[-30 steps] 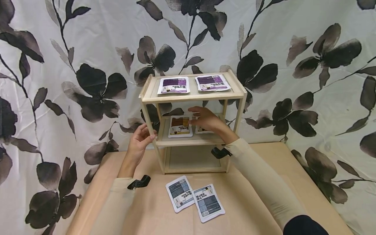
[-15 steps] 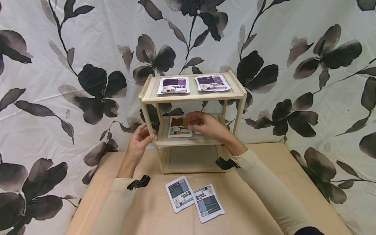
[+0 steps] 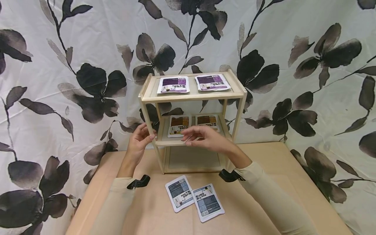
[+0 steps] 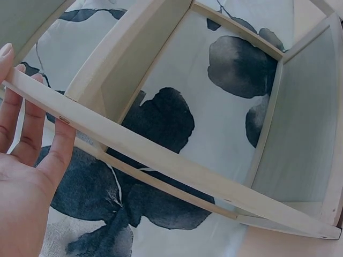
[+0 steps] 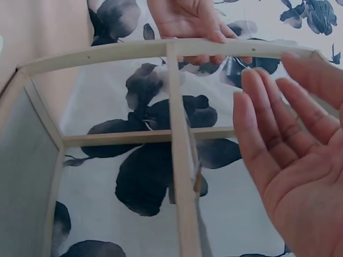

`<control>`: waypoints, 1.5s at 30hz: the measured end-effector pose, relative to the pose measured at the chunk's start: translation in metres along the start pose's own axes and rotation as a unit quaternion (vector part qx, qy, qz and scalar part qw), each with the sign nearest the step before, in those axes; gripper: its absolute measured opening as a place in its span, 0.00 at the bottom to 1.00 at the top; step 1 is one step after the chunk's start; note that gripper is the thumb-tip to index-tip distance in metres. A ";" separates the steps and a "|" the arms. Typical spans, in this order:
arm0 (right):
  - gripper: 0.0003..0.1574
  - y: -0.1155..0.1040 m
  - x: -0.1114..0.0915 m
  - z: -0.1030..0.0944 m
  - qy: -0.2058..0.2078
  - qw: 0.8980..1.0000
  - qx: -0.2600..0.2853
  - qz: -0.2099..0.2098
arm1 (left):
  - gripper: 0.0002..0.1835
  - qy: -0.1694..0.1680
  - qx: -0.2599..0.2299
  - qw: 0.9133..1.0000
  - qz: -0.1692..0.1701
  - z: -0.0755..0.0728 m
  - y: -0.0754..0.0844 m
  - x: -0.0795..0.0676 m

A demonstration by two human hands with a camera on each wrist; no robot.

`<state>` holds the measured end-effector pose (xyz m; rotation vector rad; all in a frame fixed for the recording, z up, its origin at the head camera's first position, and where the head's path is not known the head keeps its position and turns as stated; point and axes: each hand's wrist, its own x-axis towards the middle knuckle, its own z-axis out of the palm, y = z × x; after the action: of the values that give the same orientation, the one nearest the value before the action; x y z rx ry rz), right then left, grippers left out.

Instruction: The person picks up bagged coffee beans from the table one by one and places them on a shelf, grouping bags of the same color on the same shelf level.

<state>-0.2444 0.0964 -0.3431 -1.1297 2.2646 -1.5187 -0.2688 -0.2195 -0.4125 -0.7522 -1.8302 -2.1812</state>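
A small three-tier wooden shelf (image 3: 188,169) stands against the cloth backdrop. My left hand (image 3: 139,140) holds its front left post (image 4: 144,147), thumb on one side and fingers behind. My right hand (image 3: 210,138) hovers at the front of the middle tier, fingers loosely bent, nothing seen in them; in the right wrist view its palm (image 5: 305,182) is bare. Two brown-and-white pouches lie side by side on the middle tier: the left pouch (image 3: 177,122) is partly behind my right fingertips, the right pouch (image 3: 207,120) is partly covered by my hand.
Two purple-and-white pouches, a left one (image 3: 174,85) and a right one (image 3: 212,82), lie on the top tier. Two blue-grey pouches, a left one (image 3: 179,193) and a right one (image 3: 207,202), lie touching on the table (image 3: 249,202) before the shelf. Floral cloth (image 3: 293,107) hangs behind.
My right hand has drawn back from over the right brown pouch towards the shelf's front edge, uncovering most of it. My left hand stays on the post.
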 end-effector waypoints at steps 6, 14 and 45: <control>0.27 0.007 -0.010 0.007 -0.031 0.999 0.027 -0.003 | 0.28 0.007 -0.007 1.000 -0.003 0.002 0.001 0.000; 0.25 0.021 -0.023 0.015 -0.073 0.996 0.055 0.018 | 0.28 0.010 0.001 1.000 -0.005 0.001 0.000 0.000; 0.34 0.104 -0.067 0.057 -0.234 0.966 0.092 0.063 | 0.27 0.006 0.000 1.000 0.002 -0.001 -0.001 0.001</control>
<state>-0.2180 0.1209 -0.4750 -1.1233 1.8048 -1.2248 -0.2701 -0.2198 -0.4135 -0.7418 -1.8206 -2.1786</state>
